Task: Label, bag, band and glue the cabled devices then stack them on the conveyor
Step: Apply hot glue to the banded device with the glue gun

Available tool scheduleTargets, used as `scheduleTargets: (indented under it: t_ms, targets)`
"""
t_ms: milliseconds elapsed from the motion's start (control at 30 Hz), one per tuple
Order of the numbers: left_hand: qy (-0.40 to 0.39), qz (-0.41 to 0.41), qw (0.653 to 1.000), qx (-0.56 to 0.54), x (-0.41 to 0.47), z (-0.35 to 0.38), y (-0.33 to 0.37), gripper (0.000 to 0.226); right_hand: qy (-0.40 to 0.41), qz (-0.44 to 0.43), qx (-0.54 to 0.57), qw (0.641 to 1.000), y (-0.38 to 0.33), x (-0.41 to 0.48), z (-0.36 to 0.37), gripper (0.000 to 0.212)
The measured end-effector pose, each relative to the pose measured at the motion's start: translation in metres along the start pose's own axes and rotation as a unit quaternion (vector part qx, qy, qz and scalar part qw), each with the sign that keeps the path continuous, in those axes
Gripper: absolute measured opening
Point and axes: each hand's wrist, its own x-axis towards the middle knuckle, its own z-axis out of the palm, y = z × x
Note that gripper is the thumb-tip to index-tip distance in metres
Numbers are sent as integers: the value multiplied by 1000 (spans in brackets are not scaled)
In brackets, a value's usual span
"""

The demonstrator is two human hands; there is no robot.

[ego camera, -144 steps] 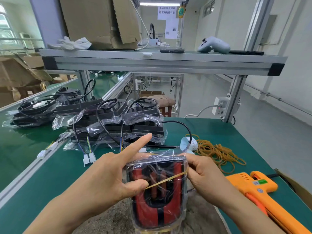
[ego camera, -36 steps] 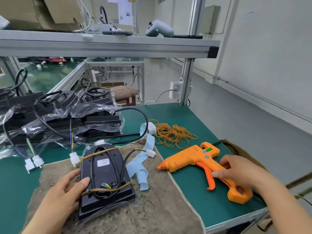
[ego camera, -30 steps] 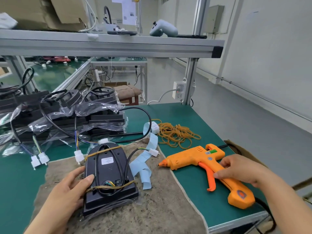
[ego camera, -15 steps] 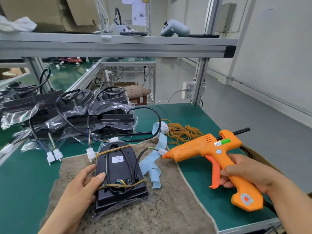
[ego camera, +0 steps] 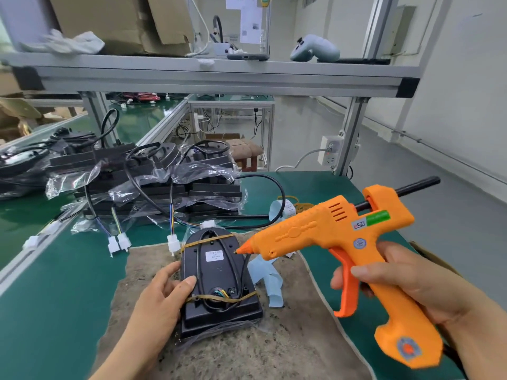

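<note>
Glue gun [ego camera: 329,231] now aloft, nozzle nearer banded device [ego camera: 219,275].

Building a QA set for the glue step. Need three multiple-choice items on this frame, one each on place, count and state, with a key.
1. Where does the bagged device lie?
A. On the brown mat
B. On the top shelf
C. On the conveyor

2. How many rubber bands cross it?
A. One
B. Two
C. Four

3. What is the right hand doing?
A. Resting open on the table
B. Gripping the glue gun
C. Pinching a label

Key:
1 A: the mat shows under and around the device.
2 B: one band crosses near its far end and one near its near end.
3 B: its fingers wrap the orange handle, and the nozzle points at the device.
</note>
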Motion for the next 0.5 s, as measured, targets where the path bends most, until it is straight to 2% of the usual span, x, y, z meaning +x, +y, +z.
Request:
scheduleTargets:
  t_ms: [67,167,267,400,500]
  targets:
    - [8,10,1000,21,-1,-1,0,40,-13,-13,8,1000,-4,0,4,50]
    - [31,23,998,47,-3,0,0,40,-32,-16,21,999,-7,-1,8,57]
    - [55,61,993,89,-9,4,1,28,-29,-17,33,999,-9,-2,11,51]
    - [89,74,983,145,-17,3,3,31,-14,-3,48,999,-8,-3,11,49]
    - [102,139,971,167,-26,-3,5,28,-18,12,36,999,-7,-2,9,58]
